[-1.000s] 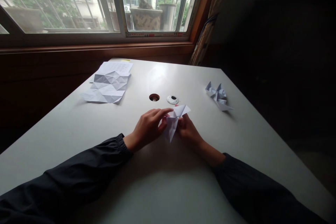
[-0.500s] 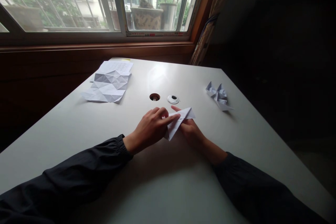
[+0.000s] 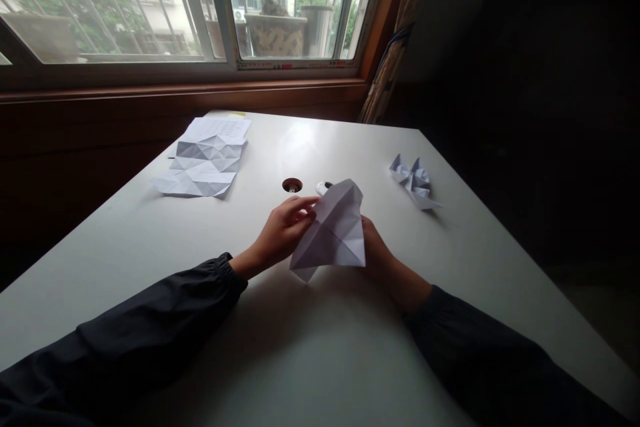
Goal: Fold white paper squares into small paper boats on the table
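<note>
The folded paper (image 3: 333, 233) has opened out since the earlier frame, spreading broadly above the table (image 3: 310, 360). From left: creased sheet (image 3: 207, 167); left hand (image 3: 281, 230), thumb and fingers closed on the paper's left edge; right hand (image 3: 379, 250), fingertips hidden behind the paper, closure indeterminable; paper model (image 3: 413, 181).

The right hand (image 3: 377, 247) sits half-hidden behind the folded paper (image 3: 334, 233); near the desk's (image 3: 320, 360) far-left corner, writing (image 3: 227, 127) is unreadably small!
</note>
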`<state>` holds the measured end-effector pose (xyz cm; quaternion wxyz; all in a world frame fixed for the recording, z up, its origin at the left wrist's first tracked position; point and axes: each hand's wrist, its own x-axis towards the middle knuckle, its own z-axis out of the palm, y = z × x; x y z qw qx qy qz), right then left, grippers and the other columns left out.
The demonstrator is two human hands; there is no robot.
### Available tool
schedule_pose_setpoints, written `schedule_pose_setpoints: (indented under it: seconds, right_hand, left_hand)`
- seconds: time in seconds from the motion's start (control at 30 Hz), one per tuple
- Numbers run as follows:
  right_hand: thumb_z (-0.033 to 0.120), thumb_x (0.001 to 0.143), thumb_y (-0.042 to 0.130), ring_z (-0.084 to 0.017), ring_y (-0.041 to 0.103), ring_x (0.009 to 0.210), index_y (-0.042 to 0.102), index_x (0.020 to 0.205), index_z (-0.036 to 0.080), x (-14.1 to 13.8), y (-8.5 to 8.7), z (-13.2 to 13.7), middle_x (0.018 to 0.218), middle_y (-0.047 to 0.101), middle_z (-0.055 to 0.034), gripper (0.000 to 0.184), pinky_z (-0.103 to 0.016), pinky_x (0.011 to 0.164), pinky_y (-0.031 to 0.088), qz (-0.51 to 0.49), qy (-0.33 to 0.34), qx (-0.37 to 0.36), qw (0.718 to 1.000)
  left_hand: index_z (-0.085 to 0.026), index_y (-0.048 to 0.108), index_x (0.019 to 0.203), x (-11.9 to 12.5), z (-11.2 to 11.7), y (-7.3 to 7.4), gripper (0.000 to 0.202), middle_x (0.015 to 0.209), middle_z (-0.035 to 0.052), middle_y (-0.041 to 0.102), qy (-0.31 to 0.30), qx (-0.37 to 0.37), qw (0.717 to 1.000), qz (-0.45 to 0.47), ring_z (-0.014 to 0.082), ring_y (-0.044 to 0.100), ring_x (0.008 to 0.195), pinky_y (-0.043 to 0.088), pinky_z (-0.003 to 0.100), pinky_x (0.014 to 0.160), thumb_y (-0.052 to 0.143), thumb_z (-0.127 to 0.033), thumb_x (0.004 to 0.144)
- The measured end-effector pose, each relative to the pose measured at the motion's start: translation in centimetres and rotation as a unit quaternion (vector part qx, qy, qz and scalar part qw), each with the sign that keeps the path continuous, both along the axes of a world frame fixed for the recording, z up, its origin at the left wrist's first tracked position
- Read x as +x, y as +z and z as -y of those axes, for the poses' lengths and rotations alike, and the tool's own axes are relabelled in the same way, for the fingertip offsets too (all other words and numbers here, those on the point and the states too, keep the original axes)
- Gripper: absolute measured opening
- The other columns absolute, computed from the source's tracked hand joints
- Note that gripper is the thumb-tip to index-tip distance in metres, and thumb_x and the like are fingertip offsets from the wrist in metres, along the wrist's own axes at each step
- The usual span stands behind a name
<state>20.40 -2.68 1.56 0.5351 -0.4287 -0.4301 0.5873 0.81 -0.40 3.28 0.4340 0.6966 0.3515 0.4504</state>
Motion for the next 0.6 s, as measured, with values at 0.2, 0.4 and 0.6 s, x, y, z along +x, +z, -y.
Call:
schedule_pose_setpoints:
  seconds: [0.2,0.4,0.6]
  right_hand:
    - [0.043,0.074,0.086,-0.019,0.068,0.079,0.074,0.097,0.021,0.2,-1.0,-0.4,0.093,0.076,-0.0039,0.034,-0.031,0.072,0.057,-0.072,-0.031,-0.016,0.997]
    - [0.045,0.074,0.086,-0.018,0.068,0.084,0.070,0.097,0.023,0.6,-1.3,-0.8,0.096,0.075,-0.0029,0.036,-0.032,0.076,0.059,-0.090,-0.083,-0.004,0.993]
    - [0.045,0.082,0.079,-0.014,0.061,0.070,0.063,0.087,0.023,0.7,-2.3,-0.7,0.078,0.066,0.0023,0.028,-0.027,0.065,0.053,-0.028,-0.192,0.039,0.980]
  left_hand:
    - [-0.017,0.073,0.116,-0.5,-1.4,-0.4,0.040,0.103,0.0107,0.072,-0.097,-0.259,0.953,0.124,0.0198,0.068,0.085,0.054,0.027,0.071,0.075,-0.040,0.084]
    - [-0.017,0.069,0.115,-1.4,-2.8,-0.2,0.034,0.103,0.0085,0.071,0.059,-0.212,0.965,0.141,0.0160,0.064,0.078,0.051,0.023,0.062,0.067,-0.035,0.086]
    - [-0.020,0.067,0.115,-3.4,-5.4,-0.9,0.028,0.107,0.0070,0.067,0.233,-0.028,0.966,0.110,0.0163,0.063,0.086,0.051,0.024,0.072,0.063,-0.031,0.090]
